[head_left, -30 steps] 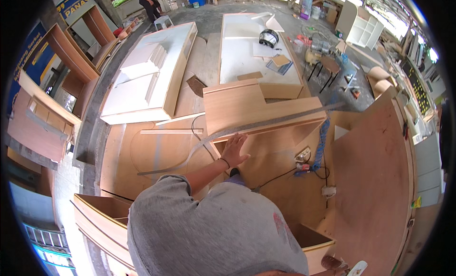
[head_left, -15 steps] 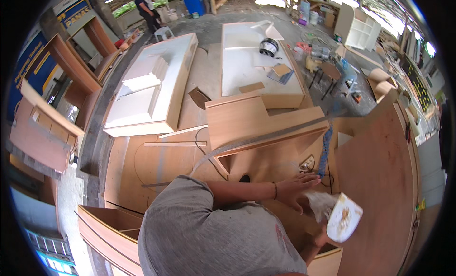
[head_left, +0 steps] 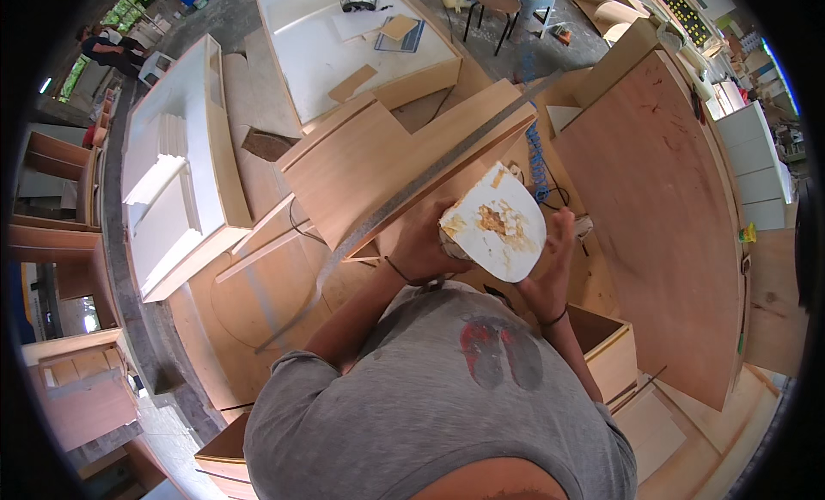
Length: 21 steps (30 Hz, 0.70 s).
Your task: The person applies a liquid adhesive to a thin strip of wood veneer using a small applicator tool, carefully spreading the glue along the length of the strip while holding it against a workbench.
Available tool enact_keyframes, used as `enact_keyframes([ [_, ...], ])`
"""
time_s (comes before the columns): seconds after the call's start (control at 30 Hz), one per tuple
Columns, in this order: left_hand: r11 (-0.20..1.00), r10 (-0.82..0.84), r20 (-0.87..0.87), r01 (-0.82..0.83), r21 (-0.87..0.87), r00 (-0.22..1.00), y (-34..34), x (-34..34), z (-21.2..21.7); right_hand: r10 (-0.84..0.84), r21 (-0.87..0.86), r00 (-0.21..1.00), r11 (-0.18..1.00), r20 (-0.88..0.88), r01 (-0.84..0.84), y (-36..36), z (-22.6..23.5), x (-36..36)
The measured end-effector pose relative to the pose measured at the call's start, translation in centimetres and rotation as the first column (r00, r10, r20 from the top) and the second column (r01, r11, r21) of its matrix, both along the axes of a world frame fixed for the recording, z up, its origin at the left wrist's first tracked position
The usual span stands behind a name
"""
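The person in a grey shirt (head_left: pixel 447 397) bends over a wooden floor strewn with cabinet parts; both hands meet in front of the chest on a white board (head_left: pixel 500 229), a rounded flat piece smeared with tan paste at its middle. The left hand (head_left: pixel 421 242) grips the board's left edge, fingers curled together under and around that edge, a dark band on the wrist; the right hand (head_left: pixel 550 259) lies against the board's right and lower edge, fingers straight and close together, pressed flat along it, a thin band on that wrist too. The board is tilted, its smeared face turned up toward the camera, held above the floor and just in front of a long plywood panel (head_left: pixel 387 156); a grey strip (head_left: pixel 430 177) runs along that panel's edge, passing just left of the left hand. A blue cable (head_left: pixel 537 160) lies on the floor beyond the board; a large reddish sheet (head_left: pixel 670 199) stands to the right, well apart from the hands; a small open box (head_left: pixel 606 349) sits just right of the right forearm; white cabinets (head_left: pixel 185 173) lie to the far left; a white table (head_left: pixel 352 49) stands beyond the panel.
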<state>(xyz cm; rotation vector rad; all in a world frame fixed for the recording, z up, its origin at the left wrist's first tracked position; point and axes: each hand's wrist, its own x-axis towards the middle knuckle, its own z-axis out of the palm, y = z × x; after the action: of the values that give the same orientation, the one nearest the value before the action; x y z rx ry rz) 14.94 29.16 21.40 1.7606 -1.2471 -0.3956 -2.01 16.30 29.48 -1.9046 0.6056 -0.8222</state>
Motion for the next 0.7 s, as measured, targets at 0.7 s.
enact_keyframes([
  [0.7, 0.908, -0.254, -0.355, 0.348, 0.233, 0.9, 0.7, 8.9, 5.6, -0.631, 0.135, 0.766, 0.775, 0.123, 0.617, -7.0, 5.3, -0.1],
])
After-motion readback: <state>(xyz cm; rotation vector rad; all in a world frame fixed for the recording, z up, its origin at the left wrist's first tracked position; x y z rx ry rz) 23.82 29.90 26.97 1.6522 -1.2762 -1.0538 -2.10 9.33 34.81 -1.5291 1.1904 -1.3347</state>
